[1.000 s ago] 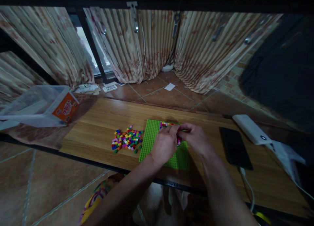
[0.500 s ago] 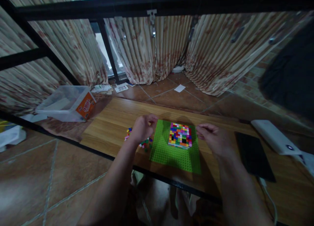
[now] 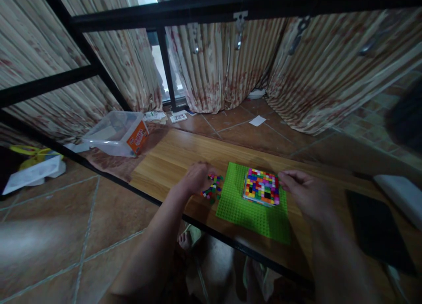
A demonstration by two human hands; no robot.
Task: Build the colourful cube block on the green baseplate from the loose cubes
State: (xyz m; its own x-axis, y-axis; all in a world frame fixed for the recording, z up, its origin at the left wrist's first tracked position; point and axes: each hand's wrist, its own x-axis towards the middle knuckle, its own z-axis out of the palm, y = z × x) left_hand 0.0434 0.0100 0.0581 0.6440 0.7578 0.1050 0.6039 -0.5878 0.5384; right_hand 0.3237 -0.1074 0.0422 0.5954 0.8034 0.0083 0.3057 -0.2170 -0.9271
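A green baseplate (image 3: pixel 245 211) lies on the low wooden table (image 3: pixel 171 159). On its far right part stands a square block of many coloured small bricks (image 3: pixel 262 186). Left of the plate lies a pile of several loose coloured bricks (image 3: pixel 213 187). My left hand (image 3: pixel 196 178) rests on that pile with its fingers curled down into it; whether it holds a brick is hidden. My right hand (image 3: pixel 301 192) hovers just right of the built block, fingers loosely bent, apart from the block and with nothing seen in it.
A black phone (image 3: pixel 376 227) and a white power bank (image 3: pixel 400 196) lie on the table's right part. A clear plastic box with an orange label (image 3: pixel 117 132) sits on the floor at the left. Black metal bars (image 3: pixel 79 71) cross above. Curtains hang behind.
Both hands left the coloured block. The left hand went left onto the loose bricks, the right drew off to the right. The camera turned left and up.
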